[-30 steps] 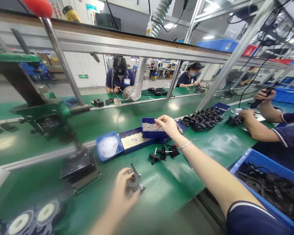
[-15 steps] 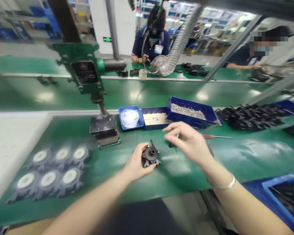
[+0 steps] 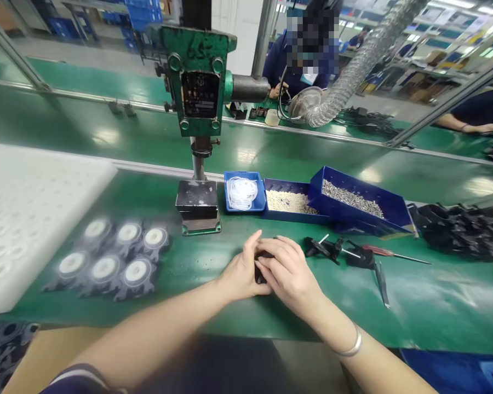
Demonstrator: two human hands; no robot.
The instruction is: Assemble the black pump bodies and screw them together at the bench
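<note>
Over green tabletop (image 3: 197,257), near side of blue bins (image 3: 296,216): dark part (image 3: 259,275), mostly hidden, grasped by fingers of left hand (image 3: 239,276); right hand (image 3: 293,279) newly joined, fingers curled over it, grip impossible to tell.

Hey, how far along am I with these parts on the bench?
Likely done: six black parts with white centres sit in two rows, though I can't confirm they're finished. In hand: one dark part, held in your left hand with your right hand over it. Probably left: the few black pieces by the red-handled screwdriver, perhaps the black pile too.
</note>
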